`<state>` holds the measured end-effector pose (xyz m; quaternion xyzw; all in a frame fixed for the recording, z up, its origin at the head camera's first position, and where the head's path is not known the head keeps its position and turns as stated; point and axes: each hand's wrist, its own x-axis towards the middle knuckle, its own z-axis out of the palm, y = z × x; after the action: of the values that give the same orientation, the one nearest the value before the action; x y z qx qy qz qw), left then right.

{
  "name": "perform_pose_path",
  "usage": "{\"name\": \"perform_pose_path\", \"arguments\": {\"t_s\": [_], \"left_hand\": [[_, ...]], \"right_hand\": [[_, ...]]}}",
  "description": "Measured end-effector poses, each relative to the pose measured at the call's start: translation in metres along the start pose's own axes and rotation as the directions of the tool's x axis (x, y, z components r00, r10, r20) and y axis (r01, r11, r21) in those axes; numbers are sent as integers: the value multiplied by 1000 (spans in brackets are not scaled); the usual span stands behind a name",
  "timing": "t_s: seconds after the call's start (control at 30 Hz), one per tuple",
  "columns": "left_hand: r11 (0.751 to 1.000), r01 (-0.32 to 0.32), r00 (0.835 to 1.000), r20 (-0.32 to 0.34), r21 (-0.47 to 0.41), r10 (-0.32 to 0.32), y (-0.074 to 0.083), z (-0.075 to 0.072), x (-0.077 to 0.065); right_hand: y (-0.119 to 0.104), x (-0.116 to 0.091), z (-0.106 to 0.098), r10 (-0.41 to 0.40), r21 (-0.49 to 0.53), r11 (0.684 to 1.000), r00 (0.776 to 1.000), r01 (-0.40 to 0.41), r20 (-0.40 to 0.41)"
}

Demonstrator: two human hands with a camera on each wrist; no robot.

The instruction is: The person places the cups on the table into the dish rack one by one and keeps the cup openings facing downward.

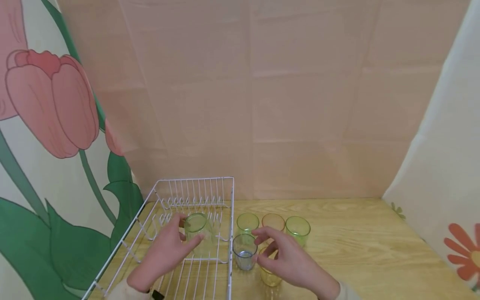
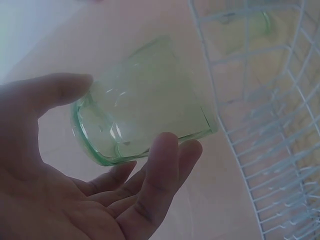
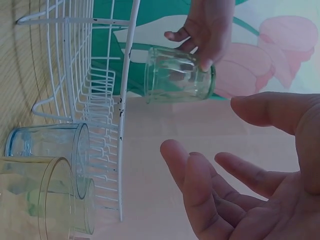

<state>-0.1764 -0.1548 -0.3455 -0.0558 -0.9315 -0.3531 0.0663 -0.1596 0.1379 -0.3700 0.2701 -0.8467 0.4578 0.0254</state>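
Thumb and fingers of my left hand (image 1: 165,254) grip a pale green drinking glass (image 1: 198,237) near its thick base. It is upside down, its mouth facing the white wire dish rack (image 1: 232,200) below it; in the right wrist view it is clear of the wires. My right hand (image 1: 288,259) hovers right of the rack with fingers spread and loosely bent, holding nothing. Beneath and beside that hand stand a blue glass (image 1: 245,260) and a yellow glass (image 1: 270,278), the latter partly hidden by the hand. Both are upright.
Behind them on the wooden table (image 1: 360,246) stand a yellow-green glass (image 1: 247,224), an orange-pink glass (image 1: 273,222) and a bright green glass (image 1: 298,230). A pinkish sheet (image 1: 300,104) hangs at the back, with flower-printed cloth on both sides. The rack's raised rim borders the blue glass.
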Motion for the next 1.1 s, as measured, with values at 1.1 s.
{"name": "perform_pose_path", "arguments": {"t_s": [1.1], "left_hand": [[983, 175, 980, 90, 58, -179, -77, -34, 33]], "right_hand": [[4, -5, -3, 55, -44, 997, 998, -56, -33]]}}
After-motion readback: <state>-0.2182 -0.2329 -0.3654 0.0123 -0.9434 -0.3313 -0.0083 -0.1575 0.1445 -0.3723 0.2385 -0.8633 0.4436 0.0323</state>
